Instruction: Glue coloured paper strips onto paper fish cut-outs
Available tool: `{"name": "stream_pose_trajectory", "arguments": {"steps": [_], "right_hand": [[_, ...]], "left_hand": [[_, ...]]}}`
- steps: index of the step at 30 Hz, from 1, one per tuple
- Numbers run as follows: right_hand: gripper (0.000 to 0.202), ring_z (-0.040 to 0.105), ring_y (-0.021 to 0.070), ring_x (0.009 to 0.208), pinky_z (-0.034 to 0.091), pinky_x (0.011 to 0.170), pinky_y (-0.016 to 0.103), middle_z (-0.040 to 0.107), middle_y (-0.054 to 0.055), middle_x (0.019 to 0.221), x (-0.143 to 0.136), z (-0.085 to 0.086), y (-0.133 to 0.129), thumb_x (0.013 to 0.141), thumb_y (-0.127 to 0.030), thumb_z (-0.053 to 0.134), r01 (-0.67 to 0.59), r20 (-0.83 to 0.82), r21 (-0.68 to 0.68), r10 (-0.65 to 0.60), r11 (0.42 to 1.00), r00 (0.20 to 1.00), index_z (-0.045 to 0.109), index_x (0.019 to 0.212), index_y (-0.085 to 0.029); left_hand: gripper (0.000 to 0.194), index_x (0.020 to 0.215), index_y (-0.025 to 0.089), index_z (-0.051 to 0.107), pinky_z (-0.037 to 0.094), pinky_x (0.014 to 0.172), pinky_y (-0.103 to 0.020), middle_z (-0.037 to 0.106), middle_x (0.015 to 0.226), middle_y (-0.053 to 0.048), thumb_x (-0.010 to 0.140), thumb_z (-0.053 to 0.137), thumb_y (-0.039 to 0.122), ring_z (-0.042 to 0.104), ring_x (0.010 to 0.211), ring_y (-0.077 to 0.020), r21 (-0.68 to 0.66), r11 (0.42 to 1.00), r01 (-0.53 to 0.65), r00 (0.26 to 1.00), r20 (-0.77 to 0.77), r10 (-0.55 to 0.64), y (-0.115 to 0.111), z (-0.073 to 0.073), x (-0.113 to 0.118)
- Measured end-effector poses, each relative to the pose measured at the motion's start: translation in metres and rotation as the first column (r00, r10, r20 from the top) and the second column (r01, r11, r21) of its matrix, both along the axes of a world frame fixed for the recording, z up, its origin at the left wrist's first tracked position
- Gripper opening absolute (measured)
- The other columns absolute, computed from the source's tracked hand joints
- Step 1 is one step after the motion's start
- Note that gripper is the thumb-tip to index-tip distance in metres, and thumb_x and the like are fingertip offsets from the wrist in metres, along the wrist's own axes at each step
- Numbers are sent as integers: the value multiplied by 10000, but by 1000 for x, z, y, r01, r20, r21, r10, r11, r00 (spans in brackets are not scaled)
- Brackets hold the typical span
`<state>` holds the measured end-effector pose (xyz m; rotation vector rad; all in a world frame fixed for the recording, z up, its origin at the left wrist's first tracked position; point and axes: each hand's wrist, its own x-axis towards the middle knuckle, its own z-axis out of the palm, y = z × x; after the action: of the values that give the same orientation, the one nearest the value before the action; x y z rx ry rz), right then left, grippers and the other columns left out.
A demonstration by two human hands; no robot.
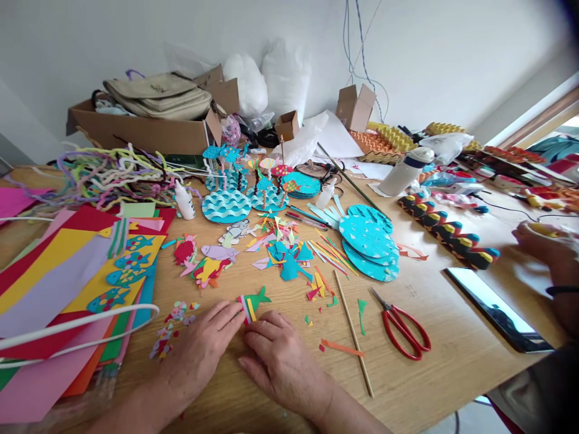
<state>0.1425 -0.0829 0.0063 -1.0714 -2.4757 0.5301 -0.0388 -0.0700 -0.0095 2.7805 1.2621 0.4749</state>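
A green paper fish (pixel 259 298) with pink, white and yellow strips across it lies on the table before me. My left hand (pixel 205 331) has its fingers together, their tips pressed on the fish's left end. From the near side my right hand (pixel 283 349) curls its fingers against the fish's lower edge, hiding part of it. Small paper dots (pixel 169 325) are scattered beside my left hand. To the right of my right hand lie a thin wooden stick (pixel 351 325), an orange paper strip (pixel 341 348) and red-handled scissors (pixel 404 328).
Coloured paper sheets (pixel 58 283) are stacked at the left. Further back are paper scraps (pixel 287 256), blue discs (pixel 371 241), a glue bottle (pixel 184 202) and pipe cleaners (pixel 122 178). A black tablet (pixel 495 310) lies at the right, near another person's hand (pixel 540 241).
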Motion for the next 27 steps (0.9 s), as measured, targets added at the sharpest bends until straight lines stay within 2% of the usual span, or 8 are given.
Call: {"name": "stream_pose_trajectory", "arguments": {"steps": [5, 10, 16, 19, 22, 25, 27], "right_hand": [[158, 484, 183, 859, 411, 809, 314, 620, 43, 899, 0, 0, 0, 837, -276, 494, -6, -16, -1, 6, 1000, 1000, 586, 892, -160], [152, 483, 183, 865, 411, 814, 321, 616, 50, 885, 1, 0, 0, 839, -276, 494, -14, -24, -5, 14, 1000, 1000, 584, 895, -167], [151, 485, 190, 878, 411, 812, 338, 616, 49, 882, 1, -2, -1, 838, -286, 499, -3, -19, -25, 3, 1000, 1000, 581, 896, -173], [141, 491, 184, 889, 413, 818, 331, 617, 51, 925, 4, 8, 0, 836, -262, 503, 0, -75, -38, -3, 999, 997, 577, 918, -174], [146, 500, 173, 897, 418, 825, 318, 615, 60, 932, 10, 25, 3, 860, -190, 449, 14, -131, -56, -21, 998, 991, 568, 942, -177], [261, 501, 169, 923, 421, 833, 308, 607, 62, 930, 16, 36, 9, 835, -61, 384, 21, -91, -84, -29, 996, 995, 542, 1001, -185], [374, 488, 172, 967, 422, 838, 302, 591, 68, 985, 18, 35, 14, 781, 5, 372, 25, -28, -93, -28, 995, 999, 501, 1076, -184]], "left_hand": [[477, 1146, 151, 517, 481, 842, -305, 605, 1108, -45, 756, 305, -23, 534, 1019, -175, 77, 997, 10, 996, -94, -3, -1, -11, -3], [443, 1133, 130, 524, 496, 811, -318, 616, 1096, -54, 783, 291, -8, 556, 989, -188, 129, 991, 32, 988, -156, -12, -2, -11, -3], [443, 1136, 128, 516, 481, 826, -299, 611, 1110, -43, 802, 262, -13, 547, 1006, -175, 196, 979, 46, 988, -154, -15, -5, -9, -3], [444, 1130, 120, 517, 481, 814, -294, 614, 1100, -46, 802, 253, -20, 548, 995, -173, 229, 972, 45, 988, -154, -9, -5, -9, -3], [441, 1135, 153, 516, 480, 809, -307, 606, 1115, -33, 806, 273, -11, 535, 1008, -183, 228, 972, 56, 988, -154, -21, -5, -10, -3], [450, 1131, 184, 518, 480, 803, -330, 599, 1124, -18, 804, 281, -13, 523, 1020, -197, 231, 970, 71, 987, -155, -35, -5, -12, -4], [462, 1131, 188, 517, 476, 810, -328, 596, 1128, -11, 797, 277, -22, 516, 1026, -196, 238, 969, 70, 987, -159, -32, -5, -13, -5]]}}
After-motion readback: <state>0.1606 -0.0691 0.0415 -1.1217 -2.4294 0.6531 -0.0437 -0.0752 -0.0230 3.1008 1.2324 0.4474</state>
